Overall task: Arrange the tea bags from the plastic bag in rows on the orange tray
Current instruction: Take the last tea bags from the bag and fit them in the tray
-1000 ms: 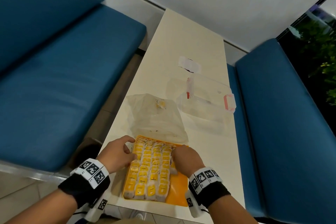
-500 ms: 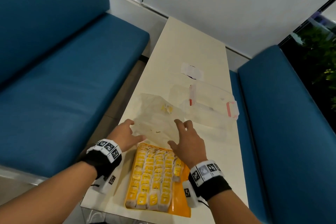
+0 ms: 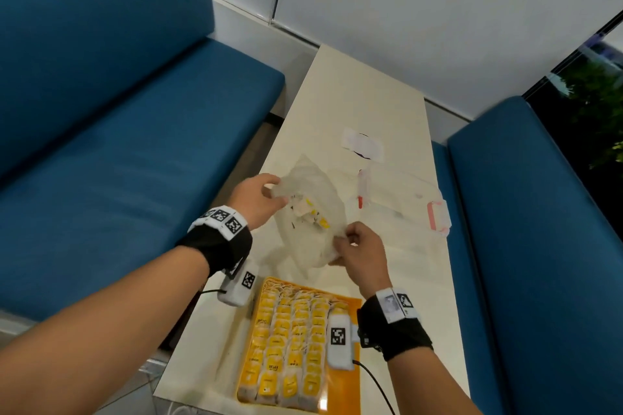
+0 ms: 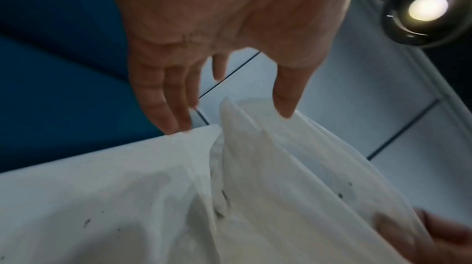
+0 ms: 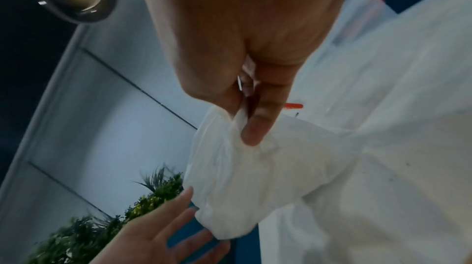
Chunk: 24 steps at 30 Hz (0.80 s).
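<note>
Both hands hold the plastic bag [image 3: 312,212] up off the desk [image 3: 367,101] at the middle of the head frame, probably so the few tea bags [image 3: 312,216] left inside slide together and can be reached. The right hand [image 3: 362,254] pinches a bunched corner of the film between thumb and forefinger at the bag's lower right. The left hand [image 3: 261,200] is at its upper left edge, thumb on the film and fingers only loosely curled (the left wrist view shows them nearly straight), so it seems to be spreading the mouth rather than carrying weight. The orange tray [image 3: 347,377] lies at the bottom centre, just below the bag, its left part already filled with close rows; the right strip is bare, likely where the last ones belong.
</note>
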Each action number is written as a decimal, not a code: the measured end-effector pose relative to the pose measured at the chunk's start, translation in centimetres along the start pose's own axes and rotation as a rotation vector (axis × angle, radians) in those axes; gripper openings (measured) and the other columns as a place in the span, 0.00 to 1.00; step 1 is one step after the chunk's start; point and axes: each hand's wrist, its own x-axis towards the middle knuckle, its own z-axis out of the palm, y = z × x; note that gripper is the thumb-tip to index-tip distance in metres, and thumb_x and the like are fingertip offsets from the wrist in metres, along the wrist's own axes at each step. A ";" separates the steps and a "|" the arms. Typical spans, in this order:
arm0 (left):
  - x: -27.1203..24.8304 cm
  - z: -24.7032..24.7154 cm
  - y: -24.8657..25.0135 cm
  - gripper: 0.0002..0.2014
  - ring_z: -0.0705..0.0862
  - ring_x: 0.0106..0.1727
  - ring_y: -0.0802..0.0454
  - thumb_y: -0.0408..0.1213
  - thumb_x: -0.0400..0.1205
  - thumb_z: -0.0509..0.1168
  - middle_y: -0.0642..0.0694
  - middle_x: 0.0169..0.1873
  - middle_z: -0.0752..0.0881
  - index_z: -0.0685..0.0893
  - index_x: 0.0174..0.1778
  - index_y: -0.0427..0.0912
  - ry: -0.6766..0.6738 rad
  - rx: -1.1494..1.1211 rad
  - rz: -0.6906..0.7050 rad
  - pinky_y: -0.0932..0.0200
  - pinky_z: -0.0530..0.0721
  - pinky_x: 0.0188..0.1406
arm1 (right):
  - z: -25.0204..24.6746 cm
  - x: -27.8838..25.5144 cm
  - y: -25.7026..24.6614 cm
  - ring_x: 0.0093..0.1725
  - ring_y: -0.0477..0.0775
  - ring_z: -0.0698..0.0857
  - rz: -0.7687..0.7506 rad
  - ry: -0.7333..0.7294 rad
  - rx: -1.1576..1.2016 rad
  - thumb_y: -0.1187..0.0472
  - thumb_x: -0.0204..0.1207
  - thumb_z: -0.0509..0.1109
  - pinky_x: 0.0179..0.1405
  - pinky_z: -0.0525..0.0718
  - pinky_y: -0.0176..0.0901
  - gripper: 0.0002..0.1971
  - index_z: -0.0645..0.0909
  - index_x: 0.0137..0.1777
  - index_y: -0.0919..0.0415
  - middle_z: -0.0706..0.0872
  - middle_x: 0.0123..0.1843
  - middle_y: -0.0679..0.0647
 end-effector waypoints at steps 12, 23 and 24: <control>-0.6 -0.9 3.3 0.15 0.85 0.46 0.69 0.31 0.85 0.65 0.63 0.52 0.89 0.92 0.57 0.55 0.060 0.101 0.470 0.72 0.80 0.49 | 0.0 1.5 -3.1 0.68 0.56 0.81 -0.107 0.068 -0.624 0.34 0.76 0.66 0.59 0.83 0.53 0.32 0.69 0.76 0.48 0.80 0.72 0.51; -4.9 -0.6 2.2 0.13 0.85 0.55 0.57 0.35 0.85 0.60 0.54 0.57 0.86 0.84 0.63 0.48 -0.005 0.372 0.575 0.57 0.85 0.55 | 3.4 1.1 -5.0 0.41 0.62 0.87 -0.298 0.040 -0.401 0.62 0.81 0.62 0.37 0.76 0.43 0.11 0.80 0.61 0.55 0.89 0.41 0.59; -4.9 0.1 2.0 0.16 0.84 0.61 0.53 0.34 0.87 0.58 0.51 0.63 0.84 0.82 0.69 0.47 -0.109 0.455 0.457 0.56 0.83 0.61 | 3.8 0.6 -5.3 0.40 0.61 0.86 -0.308 0.021 -0.392 0.63 0.81 0.62 0.35 0.75 0.43 0.09 0.80 0.58 0.56 0.88 0.40 0.58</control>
